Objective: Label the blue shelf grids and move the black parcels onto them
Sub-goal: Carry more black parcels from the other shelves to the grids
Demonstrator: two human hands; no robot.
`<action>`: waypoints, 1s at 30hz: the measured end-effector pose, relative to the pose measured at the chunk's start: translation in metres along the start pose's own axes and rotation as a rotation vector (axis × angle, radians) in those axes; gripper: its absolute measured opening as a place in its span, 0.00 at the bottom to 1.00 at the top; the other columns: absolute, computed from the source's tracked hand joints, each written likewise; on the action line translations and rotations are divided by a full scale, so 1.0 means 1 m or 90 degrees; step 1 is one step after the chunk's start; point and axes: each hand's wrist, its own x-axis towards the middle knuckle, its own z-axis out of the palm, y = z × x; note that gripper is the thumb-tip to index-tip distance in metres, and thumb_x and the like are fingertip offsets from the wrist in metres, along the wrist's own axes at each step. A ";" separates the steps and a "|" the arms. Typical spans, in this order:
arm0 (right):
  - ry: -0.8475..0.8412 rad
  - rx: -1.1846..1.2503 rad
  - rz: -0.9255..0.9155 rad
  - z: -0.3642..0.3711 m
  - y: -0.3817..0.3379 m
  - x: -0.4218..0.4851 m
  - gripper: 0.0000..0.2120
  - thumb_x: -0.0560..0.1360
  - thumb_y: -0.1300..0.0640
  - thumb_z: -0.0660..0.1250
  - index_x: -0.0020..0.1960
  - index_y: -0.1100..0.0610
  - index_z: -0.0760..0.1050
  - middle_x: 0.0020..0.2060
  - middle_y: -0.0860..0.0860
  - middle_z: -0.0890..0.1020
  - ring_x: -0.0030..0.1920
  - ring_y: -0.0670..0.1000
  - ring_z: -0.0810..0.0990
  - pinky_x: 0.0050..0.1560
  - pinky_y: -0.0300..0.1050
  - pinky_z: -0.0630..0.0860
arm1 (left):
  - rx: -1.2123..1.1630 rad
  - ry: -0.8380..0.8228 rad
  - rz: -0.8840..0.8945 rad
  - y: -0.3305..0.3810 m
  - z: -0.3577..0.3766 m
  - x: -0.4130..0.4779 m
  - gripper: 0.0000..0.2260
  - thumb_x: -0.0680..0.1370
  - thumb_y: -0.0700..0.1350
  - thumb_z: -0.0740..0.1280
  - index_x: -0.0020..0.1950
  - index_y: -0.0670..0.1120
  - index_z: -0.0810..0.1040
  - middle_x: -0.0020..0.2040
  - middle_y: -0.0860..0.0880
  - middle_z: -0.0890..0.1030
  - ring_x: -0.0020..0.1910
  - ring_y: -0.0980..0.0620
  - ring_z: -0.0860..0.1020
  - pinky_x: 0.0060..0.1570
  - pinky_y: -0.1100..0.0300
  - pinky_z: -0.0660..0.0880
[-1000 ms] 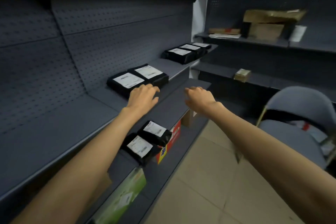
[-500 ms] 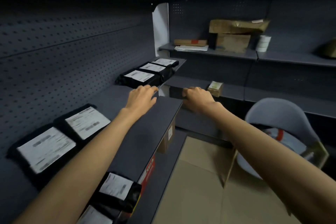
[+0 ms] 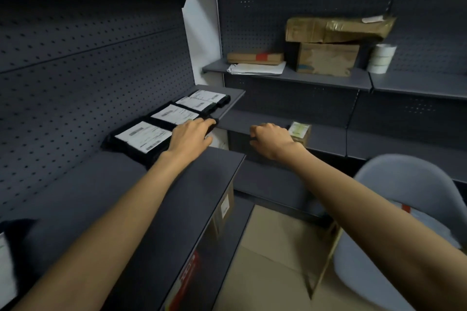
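Fingers (image 3: 203,124) of left hand (image 3: 188,137) over black parcels (image 3: 142,135), chair (image 3: 404,184) rightward

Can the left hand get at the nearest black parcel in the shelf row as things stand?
Probably yes. The left hand is at the row's front edge, right beside the nearest black parcel, fingers fairly straight, and nothing on the shelf stands between them.

Left hand (image 3: 189,136) flat, right hand (image 3: 271,140) curled

The parcel labels (image 3: 145,135) are too blurred to read.
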 end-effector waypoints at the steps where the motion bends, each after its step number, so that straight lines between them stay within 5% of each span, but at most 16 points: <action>1: -0.007 -0.002 -0.010 0.002 0.013 0.016 0.13 0.80 0.53 0.61 0.60 0.58 0.73 0.58 0.59 0.78 0.57 0.62 0.77 0.45 0.49 0.69 | 0.003 -0.001 -0.008 0.004 0.006 0.018 0.17 0.79 0.49 0.64 0.68 0.51 0.73 0.58 0.48 0.80 0.56 0.44 0.79 0.47 0.49 0.76; 14: -0.037 -0.011 -0.118 0.033 0.086 0.220 0.15 0.80 0.54 0.60 0.63 0.59 0.72 0.60 0.60 0.77 0.60 0.62 0.76 0.48 0.51 0.72 | 0.063 0.009 -0.122 -0.016 0.077 0.197 0.15 0.79 0.56 0.65 0.60 0.49 0.80 0.55 0.48 0.82 0.55 0.46 0.79 0.47 0.52 0.75; 19: -0.056 0.033 -0.145 0.057 0.078 0.294 0.17 0.80 0.54 0.60 0.67 0.59 0.69 0.62 0.59 0.74 0.62 0.63 0.74 0.52 0.55 0.74 | 0.127 -0.080 -0.207 -0.058 0.117 0.240 0.23 0.79 0.63 0.59 0.62 0.47 0.78 0.59 0.45 0.81 0.58 0.43 0.78 0.52 0.49 0.75; 25: -0.088 0.055 -0.191 0.092 0.054 0.347 0.30 0.78 0.42 0.62 0.75 0.54 0.60 0.69 0.56 0.69 0.69 0.60 0.67 0.60 0.59 0.74 | 0.113 -0.202 -0.306 -0.083 0.148 0.252 0.29 0.79 0.66 0.53 0.63 0.45 0.76 0.64 0.42 0.78 0.60 0.41 0.77 0.53 0.49 0.73; 30: -0.091 0.056 -0.231 0.111 0.051 0.378 0.30 0.77 0.43 0.64 0.74 0.53 0.60 0.71 0.55 0.66 0.68 0.61 0.65 0.60 0.58 0.73 | 0.083 -0.277 -0.393 -0.083 0.159 0.263 0.32 0.79 0.68 0.49 0.73 0.47 0.67 0.70 0.43 0.72 0.65 0.40 0.73 0.57 0.48 0.72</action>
